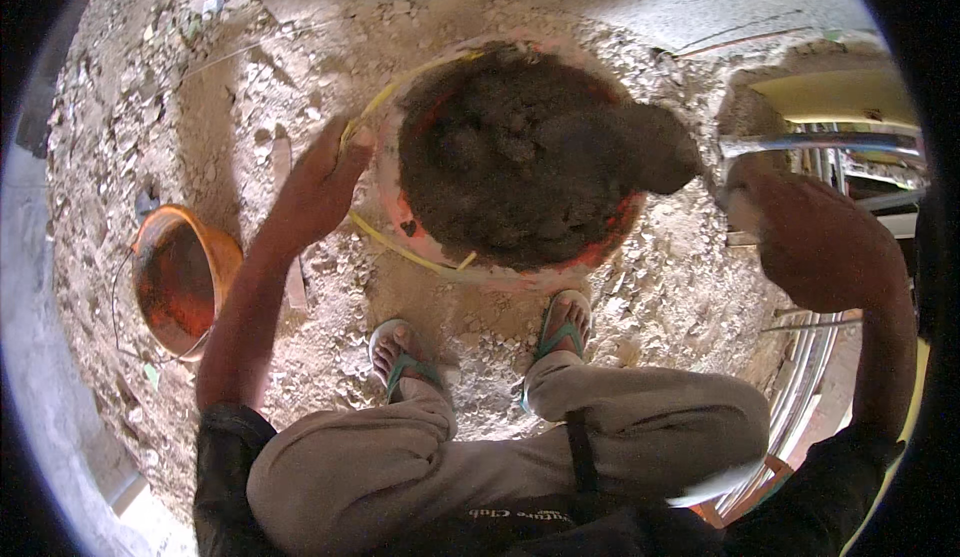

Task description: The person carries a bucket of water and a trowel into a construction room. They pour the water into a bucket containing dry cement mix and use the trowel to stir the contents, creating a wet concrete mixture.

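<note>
In front of my feet stands a wide, shallow basin (386, 182) with a worn reddish inside and a yellow edging. Dark wet mortar (510, 159) fills most of it. My left hand (330, 174) grips the basin's left rim, thumb on top. On the right, my right hand (810, 234) is closed around the handle of a mortar-coated trowel (664, 148). The trowel's blade reaches over the basin's right edge, and its tip blends into the mortar. The handle is mostly hidden by my blurred fingers.
An orange bucket (176, 279) with a wire handle lies tipped on the rubble-strewn ground (315, 347) at left. A narrow wooden strip (295, 279) lies behind my left forearm. Pipes or rods (814, 377) run along the right. A concrete surface (750, 1) lies beyond the basin.
</note>
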A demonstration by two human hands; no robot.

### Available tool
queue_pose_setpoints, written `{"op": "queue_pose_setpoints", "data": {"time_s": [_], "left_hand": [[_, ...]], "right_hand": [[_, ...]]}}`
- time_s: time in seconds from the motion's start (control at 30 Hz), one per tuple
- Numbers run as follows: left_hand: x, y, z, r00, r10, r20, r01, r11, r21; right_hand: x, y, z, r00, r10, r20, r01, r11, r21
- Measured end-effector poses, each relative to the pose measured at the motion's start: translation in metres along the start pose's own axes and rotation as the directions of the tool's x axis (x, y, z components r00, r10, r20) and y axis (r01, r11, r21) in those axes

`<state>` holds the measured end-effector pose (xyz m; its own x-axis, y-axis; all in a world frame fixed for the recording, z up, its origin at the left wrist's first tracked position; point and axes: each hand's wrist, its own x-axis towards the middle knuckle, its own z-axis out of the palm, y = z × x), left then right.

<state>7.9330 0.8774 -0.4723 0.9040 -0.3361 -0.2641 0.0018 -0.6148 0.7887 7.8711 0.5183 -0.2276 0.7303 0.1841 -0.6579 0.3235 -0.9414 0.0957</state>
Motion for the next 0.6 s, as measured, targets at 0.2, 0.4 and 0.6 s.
{"op": "queue_pose_setpoints", "data": {"time_s": [0.2,0.4,0.6], "left_hand": [[0.005,-0.041,0.065,0.970,-0.241,-0.039,0.134,0.660,-0.739],[0.002,-0.018,0.082,0.961,-0.276,0.006,0.107,0.352,-0.930],[-0.012,0.014,0.085,0.907,-0.418,-0.049,0.111,0.350,-0.930]], "right_hand": [[0.016,0.004,-0.003,0.991,0.132,-0.028,-0.135,0.959,-0.249],[0.068,-0.002,0.099,1.000,0.030,-0.008,-0.027,0.974,0.224],[0.047,-0.009,0.122,0.994,0.000,0.108,-0.056,0.850,0.524]]}}
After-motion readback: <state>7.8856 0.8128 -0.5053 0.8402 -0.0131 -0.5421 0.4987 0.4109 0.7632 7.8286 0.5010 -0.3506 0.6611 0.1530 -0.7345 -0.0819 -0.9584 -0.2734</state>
